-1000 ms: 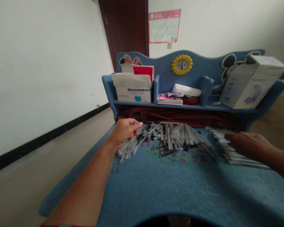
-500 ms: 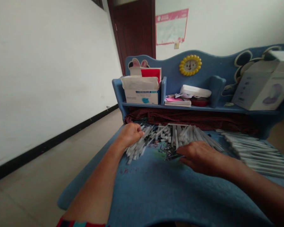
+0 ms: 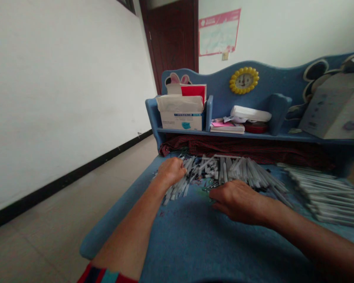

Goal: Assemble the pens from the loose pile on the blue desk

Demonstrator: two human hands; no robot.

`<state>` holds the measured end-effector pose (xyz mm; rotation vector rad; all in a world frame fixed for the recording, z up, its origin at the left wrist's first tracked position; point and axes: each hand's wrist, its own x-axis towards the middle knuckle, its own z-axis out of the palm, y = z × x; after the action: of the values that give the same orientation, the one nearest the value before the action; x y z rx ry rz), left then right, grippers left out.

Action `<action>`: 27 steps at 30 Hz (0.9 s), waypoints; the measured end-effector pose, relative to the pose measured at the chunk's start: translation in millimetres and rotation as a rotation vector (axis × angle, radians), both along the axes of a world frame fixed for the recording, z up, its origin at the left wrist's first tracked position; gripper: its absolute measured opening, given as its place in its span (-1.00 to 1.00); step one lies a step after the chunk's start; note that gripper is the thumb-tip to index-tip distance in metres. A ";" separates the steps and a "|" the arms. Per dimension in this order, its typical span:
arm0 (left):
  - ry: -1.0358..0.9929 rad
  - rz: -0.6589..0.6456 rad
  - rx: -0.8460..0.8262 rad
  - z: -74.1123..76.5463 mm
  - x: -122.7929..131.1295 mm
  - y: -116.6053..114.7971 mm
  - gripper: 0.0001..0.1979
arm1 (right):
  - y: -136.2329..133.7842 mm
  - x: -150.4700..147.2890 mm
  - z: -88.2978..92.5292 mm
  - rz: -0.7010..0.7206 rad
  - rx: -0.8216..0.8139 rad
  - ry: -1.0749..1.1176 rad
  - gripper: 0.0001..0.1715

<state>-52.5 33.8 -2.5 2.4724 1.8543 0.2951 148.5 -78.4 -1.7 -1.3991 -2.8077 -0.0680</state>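
Hanging low over the blue tabletop (image 3: pixel 179 245), the right hand (image 3: pixel 236 201) has bent fingers by small dark bits (image 3: pixel 210 184); I cannot tell if its grip pinches one. Long sticks (image 3: pixel 332 194) lie side by side at right, maybe to stay neat. Farther back, the left hand (image 3: pixel 172 171) is bunched at a messy pile of clear sticks (image 3: pixel 177 191), its grip hidden.

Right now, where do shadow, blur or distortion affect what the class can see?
Head view: soft shadow darkens the blue tabletop below the right hand; small pieces beside it blur together. Head view, farther back: print on the poster is unreadably soft, and the white box seems stretched.
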 end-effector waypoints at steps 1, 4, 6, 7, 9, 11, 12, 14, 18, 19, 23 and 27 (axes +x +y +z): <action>0.005 0.003 -0.004 0.3 0.8 -0.5 -0.86 | 1.2 2.2 -1.1 -0.009 0.001 0.003 -0.85; 0.013 0.013 -0.006 1.0 2.8 -1.8 -0.86 | 4.2 7.4 -2.8 -0.020 0.008 0.016 -0.85; 0.009 0.013 -0.004 0.5 3.5 -2.2 -0.86 | 5.6 9.4 -2.6 -0.020 0.021 0.027 -0.85; 0.002 0.012 -0.003 0.0 3.7 -2.2 -0.86 | 6.1 10.1 -2.0 -0.023 0.028 0.029 -0.84; -0.021 0.013 -0.002 -1.6 3.8 -1.9 -0.86 | 7.2 11.4 0.3 -0.039 0.033 0.023 -0.83; -0.058 0.021 0.000 -3.3 3.6 -1.0 -0.86 | 8.8 13.5 3.7 -0.070 0.024 0.009 -0.82; -0.081 0.028 0.002 -3.8 3.4 -0.4 -0.86 | 9.9 15.1 5.6 -0.093 0.015 -0.003 -0.82; -0.140 0.045 0.011 -3.8 2.8 0.9 -0.85 | 12.7 19.3 9.3 -0.152 0.003 -0.024 -0.80; -0.319 0.058 0.033 1.1 2.2 1.5 -0.87 | 18.8 28.8 13.1 -0.228 0.009 -0.036 -0.77; -0.372 0.053 0.027 2.9 2.6 0.4 -0.88 | 19.9 30.3 13.1 -0.238 0.008 -0.038 -0.77; -0.657 -0.008 -0.123 9.9 7.3 -8.6 -0.86 | 22.0 31.9 11.6 -0.257 -0.023 -0.051 -0.75; -1.094 -0.061 -0.407 14.1 13.4 -18.3 -0.87 | 22.8 31.6 10.6 -0.254 -0.047 -0.057 -0.75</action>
<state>-39.1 15.5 11.7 1.5337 1.1805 0.9156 180.1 -55.6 9.0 -1.7855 -2.6736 -0.0433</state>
